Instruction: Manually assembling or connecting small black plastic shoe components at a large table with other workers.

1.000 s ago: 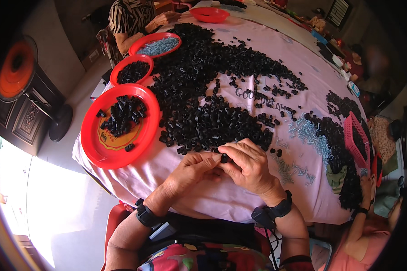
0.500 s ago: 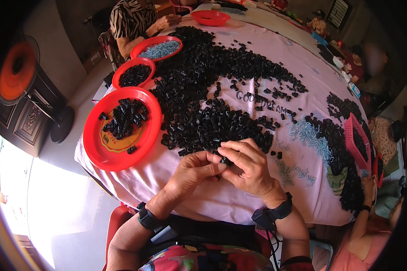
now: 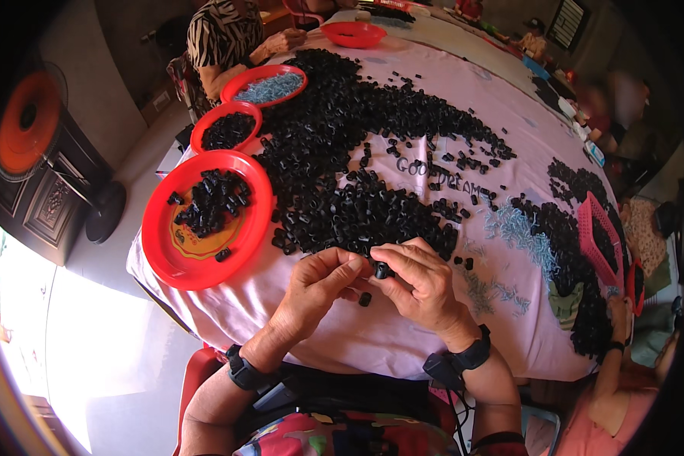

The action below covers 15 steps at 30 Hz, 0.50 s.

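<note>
My left hand (image 3: 319, 283) and my right hand (image 3: 419, 283) meet over the near edge of a table under a pink cloth (image 3: 387, 342). Both pinch one small black tubular piece (image 3: 381, 270) between their fingertips. Another black piece (image 3: 365, 299) lies on the cloth just below the hands. Directly beyond the fingers spreads a big heap of the same black pieces (image 3: 342, 167). A large red plate (image 3: 167, 251) to my left holds a small pile of them.
Two smaller red plates, one with black pieces (image 3: 226, 129) and one with pale blue bits (image 3: 270, 85), stand behind the large plate. A person in a striped top (image 3: 220, 34) sits at the far left. Another person's arm (image 3: 612, 365) and a pink basket (image 3: 596, 235) are at the right.
The hands stay joined at the same spot; the fingers have shifted slightly around the black piece. A loose piece now lies on the cloth below them.
</note>
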### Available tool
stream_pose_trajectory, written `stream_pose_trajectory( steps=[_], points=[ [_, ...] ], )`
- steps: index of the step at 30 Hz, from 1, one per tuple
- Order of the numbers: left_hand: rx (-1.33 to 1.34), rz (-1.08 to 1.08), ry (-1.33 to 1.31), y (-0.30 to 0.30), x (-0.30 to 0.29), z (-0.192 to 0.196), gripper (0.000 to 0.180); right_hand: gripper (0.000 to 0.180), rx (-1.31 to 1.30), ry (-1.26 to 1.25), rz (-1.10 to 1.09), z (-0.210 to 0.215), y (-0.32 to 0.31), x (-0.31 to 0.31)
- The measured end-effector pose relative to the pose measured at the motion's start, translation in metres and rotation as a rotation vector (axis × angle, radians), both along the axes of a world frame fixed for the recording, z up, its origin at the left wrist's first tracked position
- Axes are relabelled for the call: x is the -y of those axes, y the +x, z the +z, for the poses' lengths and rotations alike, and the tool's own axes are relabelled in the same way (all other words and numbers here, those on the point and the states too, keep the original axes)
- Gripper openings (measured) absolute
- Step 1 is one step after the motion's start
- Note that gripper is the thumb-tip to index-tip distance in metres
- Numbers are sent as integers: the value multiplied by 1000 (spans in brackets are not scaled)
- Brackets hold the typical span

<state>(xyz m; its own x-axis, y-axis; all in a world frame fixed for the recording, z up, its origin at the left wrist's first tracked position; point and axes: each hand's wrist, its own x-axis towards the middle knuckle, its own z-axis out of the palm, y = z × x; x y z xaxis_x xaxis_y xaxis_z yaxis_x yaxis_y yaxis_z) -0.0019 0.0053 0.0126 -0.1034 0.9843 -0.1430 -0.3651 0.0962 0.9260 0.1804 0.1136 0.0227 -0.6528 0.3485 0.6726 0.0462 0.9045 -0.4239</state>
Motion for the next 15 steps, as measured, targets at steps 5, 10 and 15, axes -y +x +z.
stream_pose_trajectory(
  steps=[5,10,15],
  points=[
    [-48,-47,1,2,2,4,26,49,-32,9,31,0,0,-1],
    [-82,-62,41,1,1,5,27,48,-40,-24,41,2,0,0],
    [-69,-91,30,-1,1,7,28,48,-24,-2,55,1,0,-1]
  ],
)
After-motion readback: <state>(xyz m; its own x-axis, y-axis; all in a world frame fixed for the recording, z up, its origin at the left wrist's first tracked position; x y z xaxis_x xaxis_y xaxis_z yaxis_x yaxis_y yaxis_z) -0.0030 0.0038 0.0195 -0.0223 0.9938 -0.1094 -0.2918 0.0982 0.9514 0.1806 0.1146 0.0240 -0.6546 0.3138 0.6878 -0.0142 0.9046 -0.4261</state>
